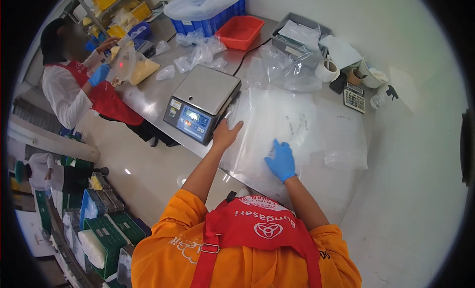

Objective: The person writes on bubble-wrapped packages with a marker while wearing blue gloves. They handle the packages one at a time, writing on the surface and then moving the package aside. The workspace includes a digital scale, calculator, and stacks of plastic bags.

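Note:
My left hand (227, 135), bare, is beside the right side of a digital weighing scale (204, 92), its thumb spread away from the fingers. Some of its fingertips are hard to make out against the scale's edge. My right hand (281, 161), in a blue glove, rests on a stack of clear plastic bags (267, 114), with a finger stretched forward over the top bag and nothing seen in its grasp. Dark handwritten marks show on the top bag. The scale has a steel pan and a lit display.
Another stack of clear bags (345, 139) lies right. Behind stand a calculator (354, 97), a white cup (326, 70), a spray bottle (383, 96), a grey bin (292, 21), a red tray (241, 32) and a blue crate (210, 23). A co-worker (74, 95) handles a bag at left.

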Available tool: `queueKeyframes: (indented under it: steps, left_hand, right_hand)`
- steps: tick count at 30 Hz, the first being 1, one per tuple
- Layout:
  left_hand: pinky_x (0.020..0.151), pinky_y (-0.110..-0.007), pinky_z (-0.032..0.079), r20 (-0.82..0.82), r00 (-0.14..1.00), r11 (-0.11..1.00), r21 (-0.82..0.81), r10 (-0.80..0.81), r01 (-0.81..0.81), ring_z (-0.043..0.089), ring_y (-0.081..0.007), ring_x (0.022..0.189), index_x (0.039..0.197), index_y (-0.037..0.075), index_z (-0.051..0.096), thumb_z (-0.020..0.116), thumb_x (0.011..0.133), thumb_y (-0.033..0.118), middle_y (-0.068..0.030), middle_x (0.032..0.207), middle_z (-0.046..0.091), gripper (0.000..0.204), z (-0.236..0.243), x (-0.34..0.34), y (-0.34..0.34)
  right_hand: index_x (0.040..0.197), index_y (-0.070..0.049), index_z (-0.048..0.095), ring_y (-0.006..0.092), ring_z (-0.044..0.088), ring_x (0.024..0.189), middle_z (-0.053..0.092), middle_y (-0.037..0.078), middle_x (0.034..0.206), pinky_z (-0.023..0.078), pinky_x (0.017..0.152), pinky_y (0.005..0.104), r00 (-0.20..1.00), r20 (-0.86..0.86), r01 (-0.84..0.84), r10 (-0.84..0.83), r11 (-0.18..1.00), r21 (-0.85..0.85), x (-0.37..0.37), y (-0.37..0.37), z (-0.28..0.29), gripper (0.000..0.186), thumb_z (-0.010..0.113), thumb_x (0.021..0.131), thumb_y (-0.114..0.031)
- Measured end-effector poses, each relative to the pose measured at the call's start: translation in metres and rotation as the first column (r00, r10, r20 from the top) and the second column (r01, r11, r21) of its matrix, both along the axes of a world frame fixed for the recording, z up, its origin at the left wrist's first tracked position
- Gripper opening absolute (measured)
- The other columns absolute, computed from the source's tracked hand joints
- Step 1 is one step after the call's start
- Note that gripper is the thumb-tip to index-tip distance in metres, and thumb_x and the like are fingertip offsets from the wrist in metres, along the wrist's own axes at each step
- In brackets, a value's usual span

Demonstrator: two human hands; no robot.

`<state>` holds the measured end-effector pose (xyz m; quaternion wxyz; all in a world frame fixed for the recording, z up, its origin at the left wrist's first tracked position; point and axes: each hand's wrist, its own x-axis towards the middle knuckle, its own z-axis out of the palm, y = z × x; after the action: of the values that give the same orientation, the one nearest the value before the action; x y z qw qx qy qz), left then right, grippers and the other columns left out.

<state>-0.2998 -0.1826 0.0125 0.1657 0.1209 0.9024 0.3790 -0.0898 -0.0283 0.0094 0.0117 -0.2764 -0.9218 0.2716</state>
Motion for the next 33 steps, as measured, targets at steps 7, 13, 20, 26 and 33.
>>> queueKeyframes:
  steps: [7, 13, 20, 26, 33]
  left_hand:
    - [0.117, -0.045, 0.038, 0.06, 0.992, 0.965, -0.232, -0.109, 0.12, 0.049, -0.0419, 0.14, 0.154, -0.009, 0.027, 0.082, 0.07, 0.065, -0.0317, 0.149, 0.048, 0.126, 0.016, -0.015, 0.02]
    - [0.119, -0.049, 0.035, -0.057, 0.984, 0.982, 0.081, -0.166, 0.17, 0.041, -0.0436, 0.144, 0.155, -0.008, 0.024, 0.092, 0.067, 0.045, -0.031, 0.156, 0.039, 0.123, -0.011, -0.011, 0.024]
    - [0.116, -0.047, 0.038, -0.078, 0.995, 0.998, -0.013, -0.062, 0.061, 0.046, -0.0416, 0.14, 0.153, -0.007, 0.03, 0.091, 0.068, 0.045, -0.0314, 0.152, 0.042, 0.117, -0.014, -0.005, 0.026]
    - [0.099, -0.042, 0.054, 0.222, 0.956, 0.978, 0.125, -0.192, 0.167, 0.066, -0.0394, 0.117, 0.145, -0.01, 0.038, 0.093, 0.065, 0.045, -0.0296, 0.127, 0.064, 0.111, -0.025, -0.034, 0.029]
    - [0.091, -0.043, 0.058, 0.042, 0.957, 0.904, -0.32, -0.287, 0.285, 0.071, -0.0373, 0.107, 0.126, -0.004, 0.057, 0.09, 0.065, 0.032, -0.0238, 0.116, 0.071, 0.078, 0.006, -0.009, 0.065]
  right_hand:
    - [0.145, -0.011, 0.053, 0.0414, 0.05, 0.132, 0.05, 0.025, 0.143, 0.049, 0.103, 0.0507, 0.941, -0.335, 0.076, 0.04, 0.943, 0.324, -0.007, 0.024, -0.026, 0.077, 0.081, 0.078, -0.036]
    - [0.147, -0.013, 0.052, 0.0431, 0.049, 0.132, 0.048, 0.024, 0.148, 0.048, 0.105, 0.051, 0.96, 0.025, 0.264, -0.278, 0.934, 0.242, -0.012, 0.067, -0.01, 0.078, 0.08, 0.079, -0.038]
    - [0.138, -0.006, 0.06, 0.0363, 0.059, 0.119, 0.058, 0.019, 0.132, 0.051, 0.1, 0.0444, 0.967, -0.2, 0.193, -0.155, 0.963, 0.187, -0.033, 0.025, -0.031, 0.063, 0.078, 0.082, -0.03]
    - [0.126, 0.001, 0.066, 0.0319, 0.066, 0.108, 0.063, 0.02, 0.124, 0.052, 0.098, 0.0392, 0.907, -0.286, 0.182, -0.31, 0.899, -0.399, -0.046, 0.024, -0.034, 0.057, 0.081, 0.083, -0.032]
    - [0.127, 0.001, 0.065, 0.0327, 0.063, 0.118, 0.063, 0.019, 0.129, 0.05, 0.103, 0.0407, 0.895, -0.436, -0.021, -0.094, 0.967, -0.252, -0.061, 0.009, -0.048, 0.052, 0.078, 0.086, -0.028]
